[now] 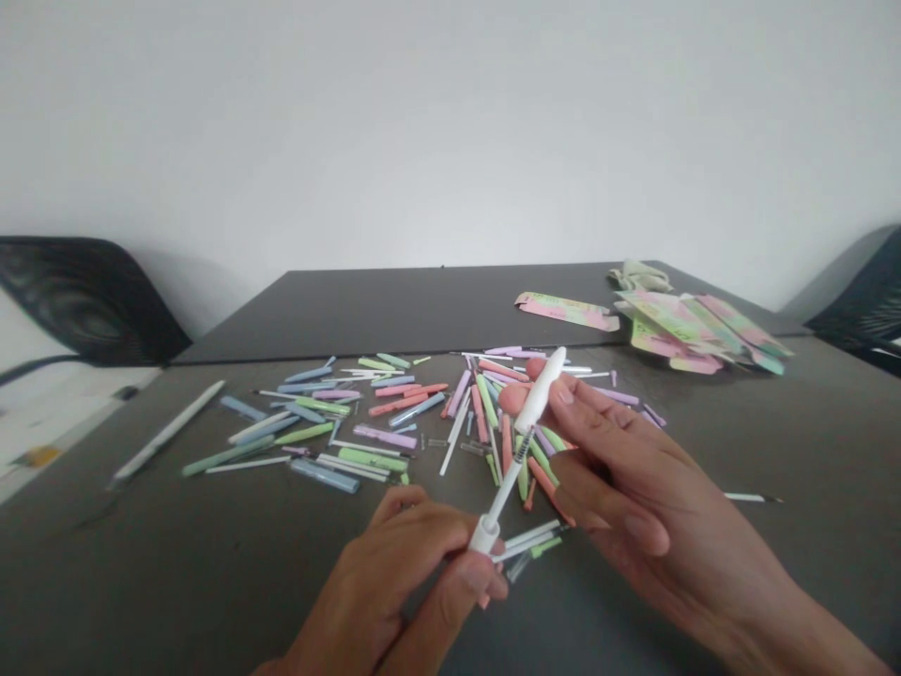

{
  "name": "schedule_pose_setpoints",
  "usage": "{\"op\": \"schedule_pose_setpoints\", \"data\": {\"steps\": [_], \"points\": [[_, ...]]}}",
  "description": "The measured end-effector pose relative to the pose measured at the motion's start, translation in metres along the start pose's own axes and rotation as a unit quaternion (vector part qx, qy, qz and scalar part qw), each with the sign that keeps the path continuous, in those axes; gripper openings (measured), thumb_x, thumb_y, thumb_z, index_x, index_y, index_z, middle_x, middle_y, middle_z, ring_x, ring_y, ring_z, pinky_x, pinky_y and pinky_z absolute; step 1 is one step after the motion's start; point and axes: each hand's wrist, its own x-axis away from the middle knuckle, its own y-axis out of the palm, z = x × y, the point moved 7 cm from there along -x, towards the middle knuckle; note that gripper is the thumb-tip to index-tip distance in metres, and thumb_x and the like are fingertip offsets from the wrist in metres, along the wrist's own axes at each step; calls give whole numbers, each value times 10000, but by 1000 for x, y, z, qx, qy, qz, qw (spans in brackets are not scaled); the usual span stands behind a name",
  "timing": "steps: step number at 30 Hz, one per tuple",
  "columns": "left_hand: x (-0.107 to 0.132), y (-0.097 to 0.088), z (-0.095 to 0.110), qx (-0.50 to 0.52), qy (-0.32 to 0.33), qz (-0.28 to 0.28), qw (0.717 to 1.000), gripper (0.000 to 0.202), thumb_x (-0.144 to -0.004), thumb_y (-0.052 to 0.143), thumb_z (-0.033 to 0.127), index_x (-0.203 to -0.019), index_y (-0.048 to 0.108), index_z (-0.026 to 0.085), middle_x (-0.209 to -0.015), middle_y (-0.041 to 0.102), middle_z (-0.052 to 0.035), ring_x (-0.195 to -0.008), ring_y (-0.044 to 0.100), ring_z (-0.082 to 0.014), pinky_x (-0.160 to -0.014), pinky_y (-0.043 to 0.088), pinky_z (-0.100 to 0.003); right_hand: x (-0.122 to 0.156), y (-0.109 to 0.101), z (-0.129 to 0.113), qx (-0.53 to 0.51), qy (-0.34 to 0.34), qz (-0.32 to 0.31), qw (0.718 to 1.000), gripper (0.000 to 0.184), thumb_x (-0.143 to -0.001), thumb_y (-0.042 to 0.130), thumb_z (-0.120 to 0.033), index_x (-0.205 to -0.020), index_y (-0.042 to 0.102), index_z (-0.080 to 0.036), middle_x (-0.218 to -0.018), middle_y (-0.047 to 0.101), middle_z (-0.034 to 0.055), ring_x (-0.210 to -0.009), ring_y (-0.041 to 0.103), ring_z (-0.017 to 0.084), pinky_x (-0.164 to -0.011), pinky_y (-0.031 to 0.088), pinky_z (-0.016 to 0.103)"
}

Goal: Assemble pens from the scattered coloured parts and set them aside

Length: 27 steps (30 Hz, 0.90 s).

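Notably: spoolie wand point(512, 465) bridges left grip point(384, 587) and right grip point(633, 479), long axis toward 1 o'clock

Left grip is clamped on the wand's white collar point(484, 535). From there the shaft runs through a spiral bristle section to a white handle point(542, 390), held above the dark worktop point(141, 573) along the 7-to-1 o'clock line. Right grip lies at 3 o'clock of that handle: its fingertips point(567, 394) rest against it, thumb point(651, 535) well apart; whether it clamps, cannot tell. Left grip is nearer the collar end, right grip nearer the handle end. Thin pastel sticks point(527, 549) lie just beside the left grip at 3 o'clock. Further out at 11 o'clock spreads a scatter of pastel plastic pieces point(394, 413). Printed card sleeves point(676, 324) lie far back at 1 o'clock.
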Motion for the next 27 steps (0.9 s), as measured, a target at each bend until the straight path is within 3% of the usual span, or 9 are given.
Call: {"op": "schedule_pose_setpoints", "data": {"steps": [6, 8, 12, 15, 27], "points": [[1, 2, 0, 10, 6, -1, 1000, 283, -1043, 512, 162, -947, 756, 268, -946, 807, 70, -878, 737, -110, -882, 500, -239, 4, -2, -4, 33, -10, 18, 999, 470, -1044, 618, -552, -682, 691, -261, -378, 298, -83, -445, 125, 114, -552, 371, 324], [1, 3, 0, 16, 12, 4, 1000, 287, -1043, 509, 163, -943, 759, 264, -943, 805, 64, -885, 740, -115, -889, 496, -244, 5, -2, -5, 31, -15, 25, 999, 456, -1041, 632, -541, -681, 685, -266, -379, 321, -83, -443, 127, 116, -558, 388, 321], [0, 2, 0, 22, 10, 4, 1000, 286, -1035, 524, 151, -948, 769, 269, -961, 811, 62, -907, 745, -118, -918, 491, -245, 4, -1, -9, 3, -28, 31, 999, 210, -1023, 683, -503, -966, 768, -320, -379, 388, -96, -447, 216, 132, -581, 419, 297], [0, 1, 1, 25, 8, 4, 1000, 278, -1029, 534, 148, -945, 768, 274, -972, 820, 59, -910, 753, -124, -903, 498, -251, 4, -1, -12, 13, -35, 36, 999, 188, -1019, 704, -470, -1144, 767, -346, -379, 402, -116, -409, 210, 113, -576, 426, 286], [0, 1, 1, 28, 6, 5, 1000, 281, -1033, 531, 160, -943, 770, 278, -955, 826, 52, -910, 759, -134, -906, 510, -268, 4, -13, -17, 80, -67, 63, 993, 283, -980, 741, -514, -1228, 741, -378, -368, 349, -125, -356, 231, 104, -531, 417, 311]]}}
